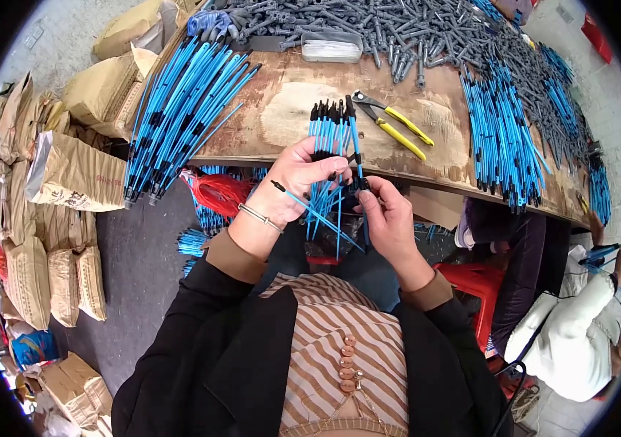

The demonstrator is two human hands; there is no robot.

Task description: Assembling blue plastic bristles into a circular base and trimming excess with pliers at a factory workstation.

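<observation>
My left hand (290, 176) is closed round a bunch of thin blue rods with black end pieces (331, 130), held just off the table's front edge. Their black tips point up and away, and the lower ends fan out below my palm. One rod with a black-tipped end (297, 198) lies slantwise across the bunch. My right hand (390, 218) pinches, between thumb and fingers, a black fitting on a blue rod (356, 142) at the bunch's right side. Pliers with yellow handles (398, 127) rest on the wooden table (270, 109) beyond my hands.
Blue rods lie in piles at the table's left (186, 109) and right (503, 138). Grey plastic anchors (398, 33) heap along the back, beside a clear box (332, 48). Brown sacks (81, 171) stack at left. A red stool (474, 288) and a person in white (569, 342) are at right.
</observation>
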